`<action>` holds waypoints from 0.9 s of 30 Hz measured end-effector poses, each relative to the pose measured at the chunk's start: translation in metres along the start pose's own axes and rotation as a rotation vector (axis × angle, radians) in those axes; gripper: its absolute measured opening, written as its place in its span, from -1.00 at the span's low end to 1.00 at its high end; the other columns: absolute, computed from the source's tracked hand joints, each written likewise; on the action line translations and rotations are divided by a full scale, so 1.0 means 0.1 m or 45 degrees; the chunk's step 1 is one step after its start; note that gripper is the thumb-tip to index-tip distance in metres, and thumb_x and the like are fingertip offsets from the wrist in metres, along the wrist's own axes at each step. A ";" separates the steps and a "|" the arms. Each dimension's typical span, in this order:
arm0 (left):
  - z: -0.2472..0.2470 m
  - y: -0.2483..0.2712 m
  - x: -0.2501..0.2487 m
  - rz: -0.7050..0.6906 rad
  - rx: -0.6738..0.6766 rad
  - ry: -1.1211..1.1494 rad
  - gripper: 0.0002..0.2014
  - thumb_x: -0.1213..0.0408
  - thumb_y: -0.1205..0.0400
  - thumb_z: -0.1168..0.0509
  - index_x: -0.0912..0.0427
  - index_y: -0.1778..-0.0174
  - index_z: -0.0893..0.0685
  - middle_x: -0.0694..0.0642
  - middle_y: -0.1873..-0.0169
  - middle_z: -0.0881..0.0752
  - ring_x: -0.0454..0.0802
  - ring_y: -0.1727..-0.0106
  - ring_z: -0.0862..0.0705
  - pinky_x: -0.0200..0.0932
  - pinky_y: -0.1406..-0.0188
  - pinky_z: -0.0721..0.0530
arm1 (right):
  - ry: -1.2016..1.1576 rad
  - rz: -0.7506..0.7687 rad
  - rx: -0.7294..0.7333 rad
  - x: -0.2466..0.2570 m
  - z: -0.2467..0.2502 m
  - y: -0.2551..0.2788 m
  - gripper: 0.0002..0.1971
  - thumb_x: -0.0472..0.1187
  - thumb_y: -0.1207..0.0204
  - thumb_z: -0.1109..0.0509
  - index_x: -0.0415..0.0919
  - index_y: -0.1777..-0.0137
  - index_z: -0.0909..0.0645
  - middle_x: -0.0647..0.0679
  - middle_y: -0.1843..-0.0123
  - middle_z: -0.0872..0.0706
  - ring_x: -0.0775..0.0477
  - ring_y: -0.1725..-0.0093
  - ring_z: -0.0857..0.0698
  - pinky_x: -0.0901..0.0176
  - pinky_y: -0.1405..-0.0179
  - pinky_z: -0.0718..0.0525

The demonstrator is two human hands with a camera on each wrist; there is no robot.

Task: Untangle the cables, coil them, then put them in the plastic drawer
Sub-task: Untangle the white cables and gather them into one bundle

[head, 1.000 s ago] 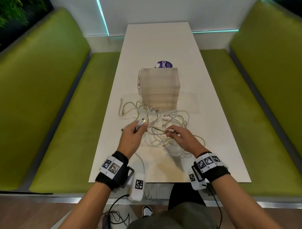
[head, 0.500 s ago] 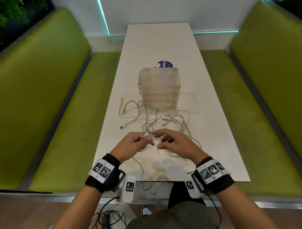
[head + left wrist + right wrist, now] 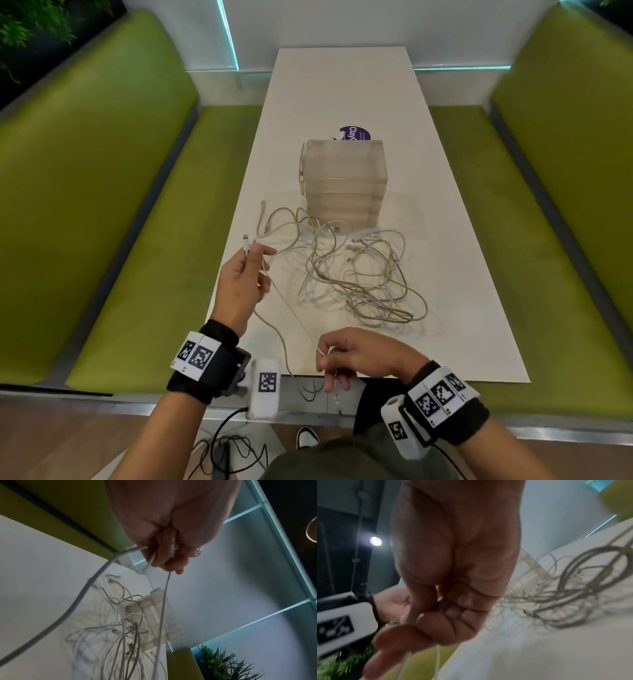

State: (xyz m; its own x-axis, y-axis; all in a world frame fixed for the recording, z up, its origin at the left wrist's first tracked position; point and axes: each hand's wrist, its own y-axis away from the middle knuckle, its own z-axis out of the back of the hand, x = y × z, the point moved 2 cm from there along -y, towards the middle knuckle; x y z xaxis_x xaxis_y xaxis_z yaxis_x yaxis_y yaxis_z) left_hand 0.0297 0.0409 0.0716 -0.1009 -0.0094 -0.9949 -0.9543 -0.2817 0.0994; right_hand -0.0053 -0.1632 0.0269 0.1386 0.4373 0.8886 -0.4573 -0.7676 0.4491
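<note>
A tangle of white and beige cables (image 3: 356, 274) lies on the white table (image 3: 342, 85) in front of the clear plastic drawer unit (image 3: 344, 181). My left hand (image 3: 257, 257) is raised at the table's left edge and grips one white cable (image 3: 274, 329) just below its connector (image 3: 245, 242). In the left wrist view the fingers (image 3: 164, 555) curl round this cable (image 3: 77, 601). My right hand (image 3: 325, 353) hovers at the table's near edge and pinches a thin white cable; its end dangles below the fingers (image 3: 419, 631). The tangle (image 3: 573, 588) lies beyond that hand.
A purple round sticker (image 3: 354, 133) shows behind the drawer unit. Green bench seats (image 3: 154, 257) flank the table on both sides. Black wires (image 3: 233, 448) lie on the floor under the near edge, next to a shoe (image 3: 306, 438).
Both hands left the middle of the tangle and drew apart. The left went left and up with a connector end; the right pulled back to the near edge, drawing cable out.
</note>
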 end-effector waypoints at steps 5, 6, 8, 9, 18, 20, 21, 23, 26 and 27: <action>0.04 -0.01 -0.03 -0.018 -0.055 -0.078 -0.64 0.01 -0.73 -0.10 0.15 0.12 -0.69 -0.02 0.34 -0.46 -0.18 0.55 -0.33 -0.35 0.64 -0.25 | 0.306 -0.122 0.045 -0.28 -0.12 -0.13 -0.93 -0.23 -0.58 -0.33 -0.17 0.08 -0.64 -0.04 0.13 -0.80 0.08 0.34 -0.68 0.22 0.24 -0.57; 0.04 0.00 -0.05 0.004 -0.012 -0.003 -0.63 0.03 -0.74 -0.09 0.18 0.12 -0.69 -0.03 0.39 -0.39 -0.17 0.55 -0.27 -0.32 0.64 -0.19 | 0.374 -0.145 0.041 -0.33 -0.14 -0.14 -0.89 -0.21 -0.55 -0.39 -0.20 0.00 -0.67 0.00 0.13 -0.79 0.08 0.31 -0.69 0.23 0.21 -0.59; 0.02 0.02 -0.10 0.033 0.076 0.099 -0.62 0.05 -0.75 -0.07 0.22 0.10 -0.67 0.01 0.42 -0.35 -0.15 0.54 -0.21 -0.23 0.60 -0.08 | 0.426 -0.222 0.015 -0.39 -0.14 -0.15 -0.71 -0.18 -0.47 -0.49 -0.17 -0.18 -0.66 -0.08 0.02 -0.77 0.04 0.24 -0.71 0.14 0.15 -0.66; 0.01 0.04 -0.11 0.041 0.113 0.125 -0.62 0.04 -0.75 -0.06 0.22 0.10 -0.66 0.01 0.43 -0.36 -0.15 0.54 -0.20 -0.20 0.57 -0.07 | 0.418 -0.254 -0.026 -0.40 -0.12 -0.14 -0.66 -0.17 -0.45 -0.52 -0.15 -0.21 -0.64 -0.10 -0.03 -0.75 0.04 0.24 -0.72 0.13 0.17 -0.67; -0.17 0.17 -0.14 0.055 0.343 0.198 -0.56 -0.06 -0.68 -0.02 0.22 0.16 -0.62 0.07 0.54 -0.48 -0.08 0.58 -0.37 -0.27 0.65 -0.33 | 0.247 0.140 -0.586 0.07 0.21 -0.11 -0.41 -0.05 -0.56 -0.41 0.22 -0.55 -0.30 0.32 -0.36 -0.45 0.35 0.00 -0.59 0.52 -0.01 -0.53; -0.21 0.18 -0.14 0.050 0.359 0.184 -0.55 -0.06 -0.68 0.00 0.23 0.17 -0.61 0.07 0.56 -0.48 -0.06 0.58 -0.40 -0.25 0.63 -0.37 | 0.283 0.187 -0.439 0.16 0.11 -0.17 -0.56 -0.09 -0.62 -0.34 0.16 -0.49 -0.44 0.32 -0.26 -0.55 0.31 0.03 -0.64 0.53 0.03 -0.52; -0.22 0.17 -0.14 0.055 0.352 0.170 -0.54 -0.07 -0.68 0.01 0.22 0.17 -0.61 0.05 0.57 -0.47 -0.06 0.59 -0.39 -0.25 0.63 -0.36 | 0.298 0.158 -0.373 0.14 0.07 -0.21 -0.63 -0.14 -0.65 -0.31 0.10 -0.43 -0.52 0.27 -0.19 -0.63 0.27 0.09 -0.68 0.51 0.07 -0.55; -0.22 0.16 -0.11 0.070 0.316 0.150 -0.54 -0.06 -0.71 0.03 0.21 0.19 -0.59 0.00 0.60 -0.43 -0.12 0.61 -0.32 -0.27 0.65 -0.28 | 0.274 0.029 -0.433 0.01 0.08 -0.28 -0.71 -0.26 -0.67 -0.24 -0.05 -0.33 -0.61 0.12 -0.13 -0.72 0.14 0.15 -0.69 0.37 0.14 -0.61; -0.18 0.15 -0.06 0.087 0.266 0.159 -0.54 -0.02 -0.75 0.05 0.21 0.22 -0.58 -0.05 0.61 -0.34 -0.18 0.62 -0.20 -0.30 0.64 -0.16 | 0.528 -0.285 -0.817 -0.25 0.28 -0.25 -0.75 -0.27 -0.63 -0.25 -0.17 -0.26 -0.61 -0.11 -0.23 -0.70 -0.07 -0.07 -0.68 0.14 -0.03 -0.59; -0.16 0.15 -0.04 0.092 0.260 0.156 -0.54 -0.01 -0.75 0.05 0.21 0.22 -0.58 -0.06 0.61 -0.32 -0.18 0.61 -0.18 -0.30 0.63 -0.13 | 0.631 -0.363 -0.904 -0.34 0.34 -0.23 -0.74 -0.27 -0.61 -0.27 -0.18 -0.27 -0.60 -0.14 -0.25 -0.66 -0.13 -0.15 -0.65 0.10 -0.09 -0.57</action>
State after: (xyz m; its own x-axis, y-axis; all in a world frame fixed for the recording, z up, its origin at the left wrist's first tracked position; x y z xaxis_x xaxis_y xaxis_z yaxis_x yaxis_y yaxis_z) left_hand 0.0206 0.0214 0.0767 -0.1483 -0.1423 -0.9787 -0.9841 -0.0764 0.1602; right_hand 0.0305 -0.1765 -0.0106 0.0109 0.8433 0.5373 -0.9197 -0.2025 0.3364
